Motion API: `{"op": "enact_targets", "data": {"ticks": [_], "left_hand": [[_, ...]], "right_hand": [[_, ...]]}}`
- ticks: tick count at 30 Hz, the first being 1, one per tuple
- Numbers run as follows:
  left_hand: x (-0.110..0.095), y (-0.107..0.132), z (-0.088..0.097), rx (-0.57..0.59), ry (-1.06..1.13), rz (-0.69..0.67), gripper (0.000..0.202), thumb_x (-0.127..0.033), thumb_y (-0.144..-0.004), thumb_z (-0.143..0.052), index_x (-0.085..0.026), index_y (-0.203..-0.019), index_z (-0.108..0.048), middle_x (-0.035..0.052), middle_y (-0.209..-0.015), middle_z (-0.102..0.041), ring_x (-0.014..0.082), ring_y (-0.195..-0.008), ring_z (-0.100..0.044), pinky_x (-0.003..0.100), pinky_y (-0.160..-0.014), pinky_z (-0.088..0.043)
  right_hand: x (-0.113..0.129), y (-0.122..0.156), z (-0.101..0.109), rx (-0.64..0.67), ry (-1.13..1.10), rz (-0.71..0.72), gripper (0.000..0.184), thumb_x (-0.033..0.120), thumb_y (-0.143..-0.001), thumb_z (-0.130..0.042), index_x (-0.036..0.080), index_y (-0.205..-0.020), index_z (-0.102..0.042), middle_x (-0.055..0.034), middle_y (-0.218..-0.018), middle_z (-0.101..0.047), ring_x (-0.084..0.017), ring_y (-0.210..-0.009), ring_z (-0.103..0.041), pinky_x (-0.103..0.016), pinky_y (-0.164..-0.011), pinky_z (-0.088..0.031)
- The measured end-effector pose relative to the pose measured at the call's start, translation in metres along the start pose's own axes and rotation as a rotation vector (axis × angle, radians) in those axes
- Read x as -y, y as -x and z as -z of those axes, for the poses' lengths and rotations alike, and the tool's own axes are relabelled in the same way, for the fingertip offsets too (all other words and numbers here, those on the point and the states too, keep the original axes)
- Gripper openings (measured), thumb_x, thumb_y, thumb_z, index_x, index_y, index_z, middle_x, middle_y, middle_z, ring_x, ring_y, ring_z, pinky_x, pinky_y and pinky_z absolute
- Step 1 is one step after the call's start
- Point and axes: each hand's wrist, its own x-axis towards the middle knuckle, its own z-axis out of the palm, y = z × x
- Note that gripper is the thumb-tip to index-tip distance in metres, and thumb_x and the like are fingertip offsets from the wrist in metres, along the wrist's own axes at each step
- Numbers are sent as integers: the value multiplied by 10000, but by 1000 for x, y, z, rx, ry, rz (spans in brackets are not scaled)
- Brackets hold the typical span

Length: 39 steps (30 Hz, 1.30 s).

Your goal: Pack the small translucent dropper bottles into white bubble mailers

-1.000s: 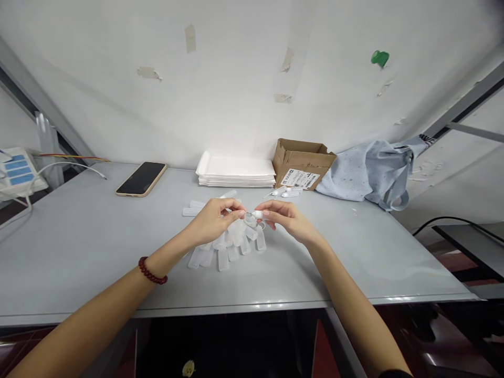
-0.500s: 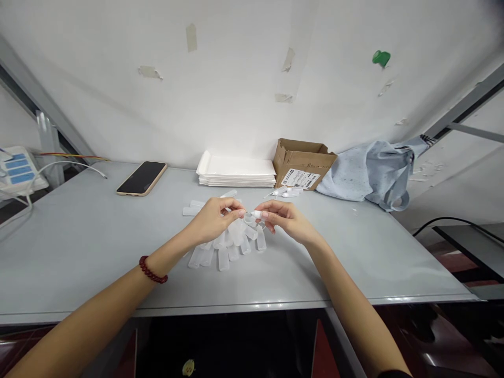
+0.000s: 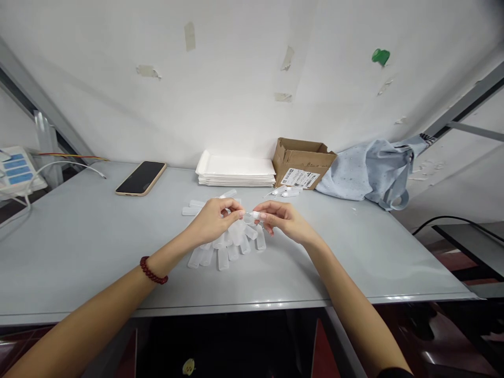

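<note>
- Gripping a white nozzle piece with the right hand, narrow, thumb pressed against fingers; hidden behind the fingers, any body joined to it, so cannot tell its full shape.
- Aimed leftward with a thin tip, straight toward the other hand, presumably so as to line up both pinches.
- Pinching the far end of that tip with the left hand, thumb and forefinger drawn narrow, apparently for a fine, steady grip on something so slight; too small to make out the very end.
- Held just above a pile of translucent bottles, likely to have everything within short reach of both hands.
- Fanned loosely over the grey surface, with bottles at many angles, perhaps for easy picking by fingertip.
- Grouped apart at the foot of a cardboard box, a few white-tipped bottles, probably to avoid mixing with the pile.
- Placed along the wall, a stack of white envelopes beside the box, then a pale blue bag, seemingly out of the elbows' way.
- Laid flat well to the left, a phone, maybe for the same reason.
</note>
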Motion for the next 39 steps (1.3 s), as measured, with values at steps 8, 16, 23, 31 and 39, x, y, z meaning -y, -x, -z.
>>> {"op": "enact_targets", "data": {"ticks": [8, 16, 23, 31, 39], "left_hand": [[3, -2, -1, 20, -16, -11, 208, -339, -816, -553, -177, -785, -680, 12, -799, -688, 150, -711, -556, 277, -667, -412], [3, -1, -2, 20, -37, -34, 191, -313, -821, -547, -182, -776, -678, 3, -784, -690, 141, -700, -545, 267, -653, -405], [2, 0, -3, 8, -73, -36, 183, -295, -813, -541, -181, -761, -674, -1, -769, -686, 129, -650, -517, 254, -616, -394], [3, 2, -3, -4, -69, -21, 194, -315, -808, -537, -184, -772, -676, 8, -787, -687, 136, -644, -509, 259, -615, -399], [-1, 0, 0, -58, -33, -25, 278, -377, -838, -506, -175, -771, -684, 20, -760, -677, 134, -616, -522, 239, -555, -392]], "right_hand": [[-2, 1, 0, 16, 10, 7, 279, 369, -851, -567, 152, -1001, -657, -45, -806, -638, -70, -537, -471, -236, -511, -428], [-2, 0, -1, 2, 13, -3, 278, 373, -843, -577, 154, -987, -668, -37, -792, -636, -70, -529, -467, -232, -500, -418], [-6, -1, -2, 9, 7, -11, 295, 379, -842, -575, 149, -1000, -673, -41, -797, -638, -68, -523, -460, -233, -495, -413], [-6, -1, -3, -6, -7, -4, 315, 407, -831, -586, 157, -1000, -677, -40, -792, -644, -66, -519, -451, -229, -489, -411], [-4, -1, -3, -53, -14, 4, 311, 407, -836, -584, 171, -1015, -677, -51, -804, -664, -72, -519, -463, -240, -497, -414]]}}
